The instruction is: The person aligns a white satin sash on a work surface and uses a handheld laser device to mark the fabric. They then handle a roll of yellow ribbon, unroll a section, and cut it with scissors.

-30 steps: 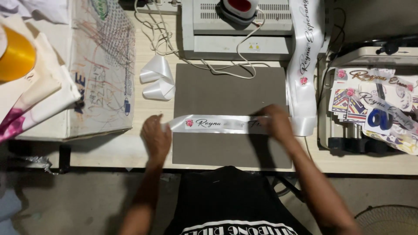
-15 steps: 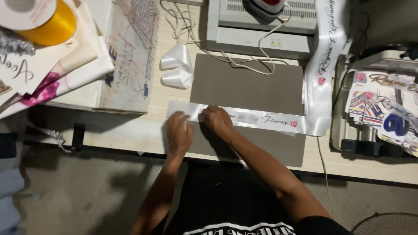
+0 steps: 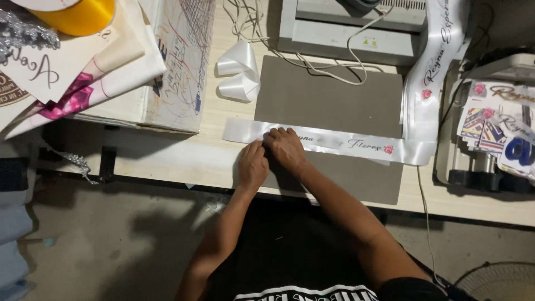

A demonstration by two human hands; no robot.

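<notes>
since the earlier frame the view has shifted slightly; both hands remain together on the white ribbon [image 3: 329, 142]. left hand [image 3: 252, 166] and right hand [image 3: 285, 147] press flat, fingers extended, clasping nothing. the ribbon lies across the grey mat [image 3: 334, 106] on the wooden table [image 3: 184, 159], near a folded ribbon loop [image 3: 238, 71].

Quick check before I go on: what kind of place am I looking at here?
Probably a small sash or ribbon printing workshop: a white printed ribbon lies on a grey mat, a flat grey machine stands behind it, and a yellow ribbon roll sits on stacked prints.
</notes>
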